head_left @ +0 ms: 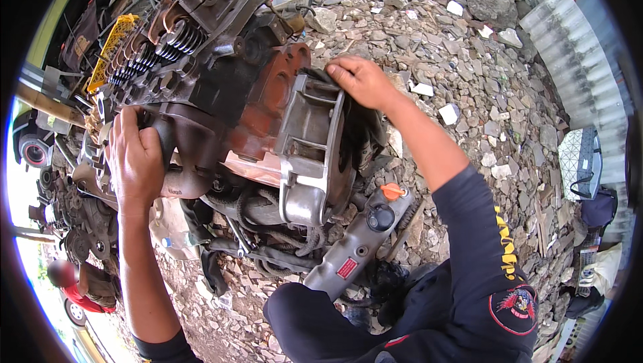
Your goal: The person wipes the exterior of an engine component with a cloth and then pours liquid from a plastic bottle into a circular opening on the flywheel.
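Before me an engine lies on its side, with a dark cylinder head, a row of valve springs and a rust-red block. My left hand is closed around the edge of a brown cast manifold on its near left side; part of the fingers is hidden behind it. My right hand curls its fingers over the upper corner of the grey metal housing at the engine's right end. Those fingertips are partly out of sight.
A grey valve cover with an orange cap lies near my knee. Beside it are hoses and a wrench. Broken stones cover the ground. Metal parts pile up at left, where a person in red sits. Corrugated sheeting borders the right.
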Tool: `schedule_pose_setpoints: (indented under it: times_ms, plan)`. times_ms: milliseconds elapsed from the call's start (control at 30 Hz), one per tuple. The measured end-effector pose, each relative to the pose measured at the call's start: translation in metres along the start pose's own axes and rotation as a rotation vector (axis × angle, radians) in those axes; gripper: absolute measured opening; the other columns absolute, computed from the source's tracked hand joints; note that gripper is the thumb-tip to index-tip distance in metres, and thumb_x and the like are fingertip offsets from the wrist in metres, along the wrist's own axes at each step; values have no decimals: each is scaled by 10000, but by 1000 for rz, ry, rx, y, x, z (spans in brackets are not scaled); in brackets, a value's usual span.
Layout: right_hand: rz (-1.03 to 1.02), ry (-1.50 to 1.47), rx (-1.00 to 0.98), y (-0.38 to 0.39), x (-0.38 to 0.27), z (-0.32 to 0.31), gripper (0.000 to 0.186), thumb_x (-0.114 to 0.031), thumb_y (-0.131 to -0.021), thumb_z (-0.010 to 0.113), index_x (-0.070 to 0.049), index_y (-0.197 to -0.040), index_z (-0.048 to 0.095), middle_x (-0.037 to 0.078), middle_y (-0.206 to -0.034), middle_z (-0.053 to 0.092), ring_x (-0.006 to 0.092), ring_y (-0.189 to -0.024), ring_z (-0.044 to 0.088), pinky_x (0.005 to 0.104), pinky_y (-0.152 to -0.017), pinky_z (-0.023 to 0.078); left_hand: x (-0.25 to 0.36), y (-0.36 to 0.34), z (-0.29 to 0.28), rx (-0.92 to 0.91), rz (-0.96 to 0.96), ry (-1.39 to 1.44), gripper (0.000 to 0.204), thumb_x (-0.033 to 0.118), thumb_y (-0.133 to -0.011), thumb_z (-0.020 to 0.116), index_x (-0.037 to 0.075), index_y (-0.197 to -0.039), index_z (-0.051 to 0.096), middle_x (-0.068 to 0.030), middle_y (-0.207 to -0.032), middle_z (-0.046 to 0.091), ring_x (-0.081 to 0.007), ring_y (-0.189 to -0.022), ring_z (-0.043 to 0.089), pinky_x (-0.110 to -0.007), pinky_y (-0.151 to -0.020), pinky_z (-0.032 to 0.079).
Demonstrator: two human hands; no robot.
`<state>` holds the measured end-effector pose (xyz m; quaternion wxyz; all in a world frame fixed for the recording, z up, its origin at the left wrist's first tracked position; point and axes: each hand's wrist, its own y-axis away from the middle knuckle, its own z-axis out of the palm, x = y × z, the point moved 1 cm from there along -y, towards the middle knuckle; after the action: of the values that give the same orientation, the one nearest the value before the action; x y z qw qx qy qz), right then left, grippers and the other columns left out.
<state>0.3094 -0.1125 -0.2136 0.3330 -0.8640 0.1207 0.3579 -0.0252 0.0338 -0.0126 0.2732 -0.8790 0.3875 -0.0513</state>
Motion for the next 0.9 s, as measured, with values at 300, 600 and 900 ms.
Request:
schedule_pose_setpoints:
  times_ms: [300, 600, 900]
  plan:
    - [283, -69, -30, 0, -7, -2, 385, -367, -972, 583, -3, -976, 708, 235, -871, 683, 352, -829, 664, 425, -784, 503, 6, -2, 2, 9, -13, 6, 293, 181, -884, 449, 33, -1113, 556, -196, -1099, 603, -394, -1064, 554, -525, -900, 394]
    - [263, -215, 557, 35, -9, 29, 333, -235, -1043, 466, 43, -1115, 635, 193, -1086, 646, 259, -1050, 619, 372, -921, 464, 15, -7, 13, -34, -30, 52, 330, 211, -908, 409, 8, -1131, 543, -225, -1145, 601, -420, -1081, 543, -532, -943, 388]
    - [338, -331, 533, 34, -7, 56, 423, -353, -1074, 328, -115, -1331, 565, 185, -1454, 497, 421, -1468, 261, 561, -1194, 156, -23, -3, 9, -47, 14, 46, 375, 180, -957, 361, -29, -1224, 521, -287, -1168, 583, -454, -1095, 533, -506, -958, 385]
